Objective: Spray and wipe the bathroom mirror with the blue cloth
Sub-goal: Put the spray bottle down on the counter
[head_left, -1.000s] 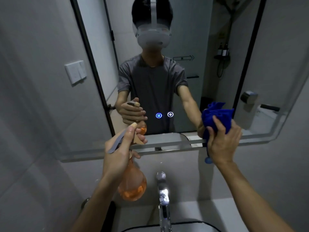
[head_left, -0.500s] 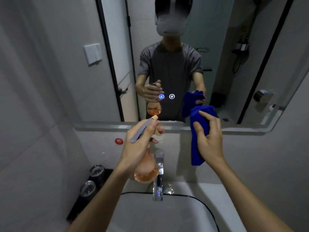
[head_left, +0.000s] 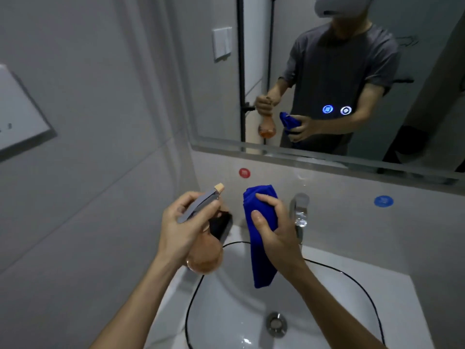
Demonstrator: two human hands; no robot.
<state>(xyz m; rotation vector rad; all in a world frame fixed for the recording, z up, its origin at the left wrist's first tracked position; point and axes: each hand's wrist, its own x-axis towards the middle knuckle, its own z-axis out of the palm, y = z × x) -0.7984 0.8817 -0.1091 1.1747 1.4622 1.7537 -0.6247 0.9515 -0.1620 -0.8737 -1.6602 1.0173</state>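
We have dropped both hands away from the mirror since a second ago; then the blue cloth was pressed up against the glass at its lower edge, and now it hangs over the sink, well below the frame; the mirror has slid to the 1 o'clock part of our view. Our right hand has its grip clamped round the folded cloth, thumb across the front, the tail dangling toward 6 o'clock; our left hand has its grip closed on the spray bottle, a finger over the grey trigger, nozzle pointing toward 1 o'clock. Cloth and bottle sit just beside each other, apart. We judge the wiping is paused or finished; no streaks show on the glass, though the dim light hides much; the tap stands right behind the cloth hand.
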